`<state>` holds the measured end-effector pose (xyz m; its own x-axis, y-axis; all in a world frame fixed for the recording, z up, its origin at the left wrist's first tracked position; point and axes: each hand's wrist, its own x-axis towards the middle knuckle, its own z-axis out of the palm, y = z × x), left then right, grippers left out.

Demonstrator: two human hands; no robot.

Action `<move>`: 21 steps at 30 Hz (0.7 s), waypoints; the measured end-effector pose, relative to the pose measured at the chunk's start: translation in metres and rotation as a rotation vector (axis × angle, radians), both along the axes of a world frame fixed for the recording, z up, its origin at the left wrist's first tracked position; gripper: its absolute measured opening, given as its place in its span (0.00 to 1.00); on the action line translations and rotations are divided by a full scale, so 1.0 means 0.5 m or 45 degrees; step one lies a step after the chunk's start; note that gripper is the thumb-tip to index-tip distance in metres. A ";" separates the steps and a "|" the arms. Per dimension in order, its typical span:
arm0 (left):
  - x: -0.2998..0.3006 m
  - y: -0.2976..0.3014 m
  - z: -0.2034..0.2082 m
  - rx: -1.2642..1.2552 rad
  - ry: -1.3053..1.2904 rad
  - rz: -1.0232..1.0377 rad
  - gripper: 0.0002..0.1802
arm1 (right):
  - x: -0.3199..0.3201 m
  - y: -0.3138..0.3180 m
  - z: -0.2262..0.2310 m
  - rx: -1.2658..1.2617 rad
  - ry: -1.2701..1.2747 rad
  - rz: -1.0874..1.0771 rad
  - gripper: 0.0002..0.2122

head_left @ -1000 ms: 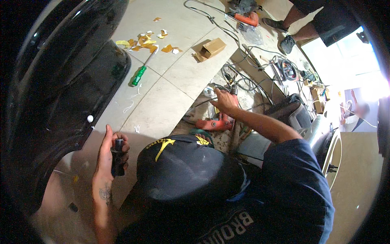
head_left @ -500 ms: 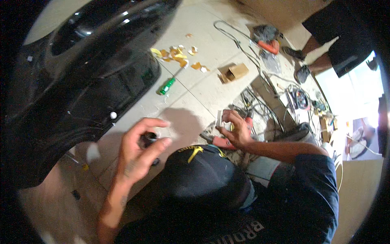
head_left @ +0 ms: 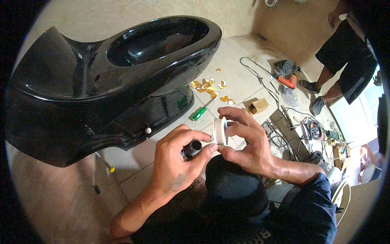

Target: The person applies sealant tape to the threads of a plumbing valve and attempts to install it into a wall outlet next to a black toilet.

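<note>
My left hand [head_left: 172, 162] is closed around a short black pipe fitting [head_left: 193, 149], its round open end facing up. The thumb and forefinger of that hand come together at the side of a roll of white thread tape [head_left: 219, 131]. My right hand [head_left: 252, 142] holds this roll on its rim, thumb below and fingers above and behind. The two hands almost meet in front of my dark-clad knee [head_left: 237, 179]. Whether a strip of tape runs from the roll to the fitting is too fine to tell.
A glossy black toilet [head_left: 134, 77] fills the left. On the tiled floor lie a green-handled screwdriver [head_left: 199, 114], orange-and-white scraps [head_left: 209, 87], a cardboard box [head_left: 258, 105], tangled cables [head_left: 280, 140] and an orange power tool [head_left: 287, 82]. Another person's legs [head_left: 339, 61] stand at the upper right.
My hands have come together from wide apart, bringing the tape roll beside the black fitting. The view has shifted, so more of the toilet shows.
</note>
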<state>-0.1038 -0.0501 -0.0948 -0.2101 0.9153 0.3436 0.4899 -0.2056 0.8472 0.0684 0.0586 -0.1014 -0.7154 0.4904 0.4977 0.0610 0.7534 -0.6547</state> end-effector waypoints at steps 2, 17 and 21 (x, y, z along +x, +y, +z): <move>0.000 0.001 -0.012 0.026 -0.006 -0.018 0.09 | -0.001 -0.002 0.003 0.005 0.008 0.012 0.11; -0.010 -0.010 -0.004 -0.369 -0.293 -0.146 0.12 | 0.024 0.023 0.036 -0.315 -0.351 0.248 0.08; 0.020 -0.012 -0.037 -0.291 -0.216 -0.105 0.13 | 0.027 0.015 0.035 -0.304 -0.400 0.212 0.08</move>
